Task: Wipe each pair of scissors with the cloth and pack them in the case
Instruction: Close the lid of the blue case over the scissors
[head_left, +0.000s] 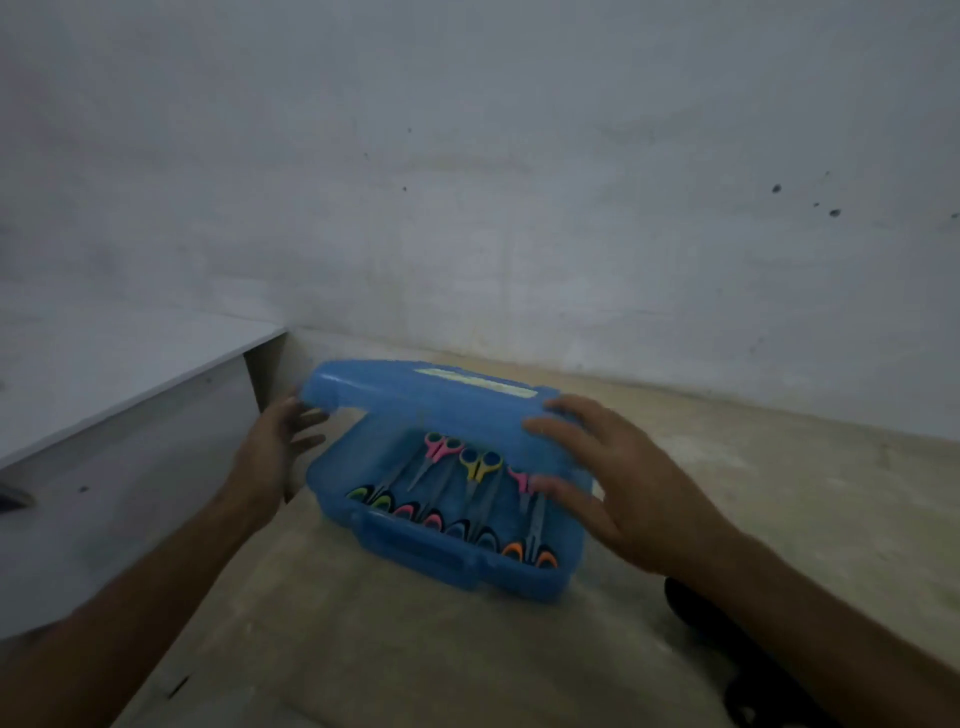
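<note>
A translucent blue plastic case (415, 558) sits on a beige surface, its lid (415, 397) half raised over the tray. Inside lie several scissors (478, 465) with pink, yellow, green, blue and orange handles, blades pointing across each other. My left hand (280, 441) holds the lid's left end, fingers curled under its edge. My right hand (613, 478) rests on the lid's right end with fingers spread over it, partly covering one pink pair. No cloth is in view.
A white table or shelf (119, 374) stands to the left, close to the case. A pale wall (519, 208) runs behind. A dark object (691, 603) lies under my right forearm at lower right.
</note>
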